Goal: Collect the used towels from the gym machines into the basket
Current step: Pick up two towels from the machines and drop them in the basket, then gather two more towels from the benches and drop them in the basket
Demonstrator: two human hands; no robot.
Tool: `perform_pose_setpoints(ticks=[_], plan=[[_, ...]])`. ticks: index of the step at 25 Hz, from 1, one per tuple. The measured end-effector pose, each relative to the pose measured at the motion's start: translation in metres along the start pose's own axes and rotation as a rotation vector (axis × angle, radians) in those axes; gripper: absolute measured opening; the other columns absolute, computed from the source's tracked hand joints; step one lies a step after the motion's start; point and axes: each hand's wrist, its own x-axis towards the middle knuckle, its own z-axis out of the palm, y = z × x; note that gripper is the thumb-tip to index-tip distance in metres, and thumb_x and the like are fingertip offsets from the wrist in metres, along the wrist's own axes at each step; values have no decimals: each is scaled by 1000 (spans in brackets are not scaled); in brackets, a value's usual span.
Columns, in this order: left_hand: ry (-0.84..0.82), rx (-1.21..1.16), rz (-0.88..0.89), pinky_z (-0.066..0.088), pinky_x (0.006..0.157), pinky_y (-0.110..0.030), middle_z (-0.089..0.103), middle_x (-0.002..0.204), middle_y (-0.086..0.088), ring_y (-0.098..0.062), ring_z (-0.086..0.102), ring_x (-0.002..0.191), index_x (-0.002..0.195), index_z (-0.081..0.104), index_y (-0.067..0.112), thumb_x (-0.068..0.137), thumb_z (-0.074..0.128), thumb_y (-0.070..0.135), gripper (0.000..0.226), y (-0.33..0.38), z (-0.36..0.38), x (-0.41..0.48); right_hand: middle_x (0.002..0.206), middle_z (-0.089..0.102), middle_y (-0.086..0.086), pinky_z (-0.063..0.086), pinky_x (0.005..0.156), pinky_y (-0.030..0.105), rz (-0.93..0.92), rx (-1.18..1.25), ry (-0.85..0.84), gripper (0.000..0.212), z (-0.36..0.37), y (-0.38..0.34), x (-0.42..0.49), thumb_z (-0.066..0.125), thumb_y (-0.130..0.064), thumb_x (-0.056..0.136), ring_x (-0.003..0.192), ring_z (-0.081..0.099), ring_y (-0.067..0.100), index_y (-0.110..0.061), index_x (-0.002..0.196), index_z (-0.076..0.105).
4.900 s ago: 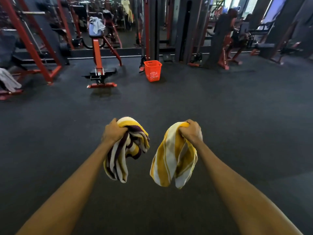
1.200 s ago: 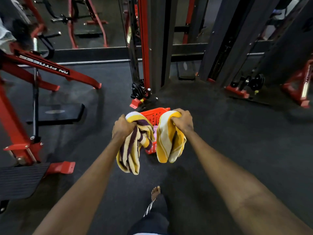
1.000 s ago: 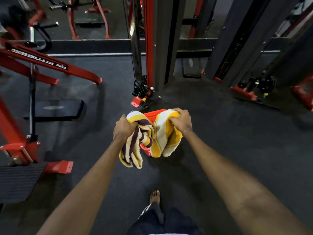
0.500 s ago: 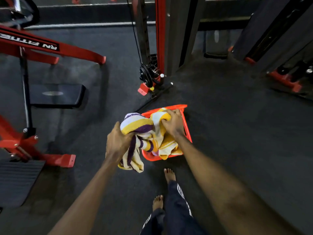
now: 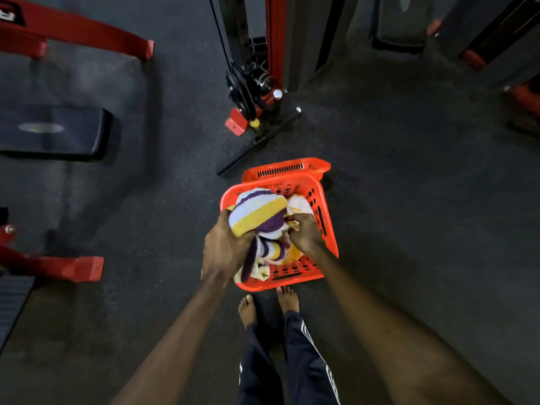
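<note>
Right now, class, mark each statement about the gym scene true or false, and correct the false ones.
1. The orange basket stands on the floor. True.
2. The left hand grips the purple, yellow and white striped towel. True.
3. The right hand hangs empty outside the basket. False: it is inside the basket, closed on the yellow and white towel.
4. The person wears shoes. False: the feet are bare.
5. The basket is empty. False: towels lie inside.

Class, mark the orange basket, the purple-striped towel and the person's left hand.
orange basket [image 5: 328,226]: head view, right wall.
purple-striped towel [image 5: 257,211]: head view, top bulge.
left hand [image 5: 223,252]: head view, back of hand.
</note>
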Motion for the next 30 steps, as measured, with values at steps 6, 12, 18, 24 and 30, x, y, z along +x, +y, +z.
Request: perform_pose_setpoints(ticks=[6,12,18,24,30], plan=[[-214,22,-34,48,85,-36,69,121,-11,-36,64,112,132,48,19,86,67,27,50,-36,86,72,130,57,15,39,91,21,109,63,152,44,-32,9,19,50,2,82,116,58,26,-18,114,74],[-345,38,-239,48,74,-32,70,110,-14,-30,68,94,125,51,12,89,66,24,40,-102,157,129,126,62,17,43,95,25,46,45,85,37,8,27,58,54,-5,83,113,60,25,-22,109,74],[-277,-104,-192,52,73,-35,74,95,-12,-28,66,78,103,67,18,84,52,14,24,-112,120,141,127,59,6,47,64,26,25,131,54,35,17,1,67,49,-16,78,66,58,11,-31,100,71],[-151,-243,-78,56,77,-37,71,72,0,-21,66,66,81,64,26,85,50,9,22,-50,19,115,117,65,7,48,102,36,-60,127,103,22,-27,-82,22,59,-15,86,106,65,23,-32,92,70],[3,-224,66,55,73,-34,72,75,-2,-19,65,69,78,63,26,93,51,10,25,24,-131,52,81,65,3,51,69,34,-254,-24,-179,15,-77,-246,-59,56,-17,97,74,59,17,-15,97,71]])
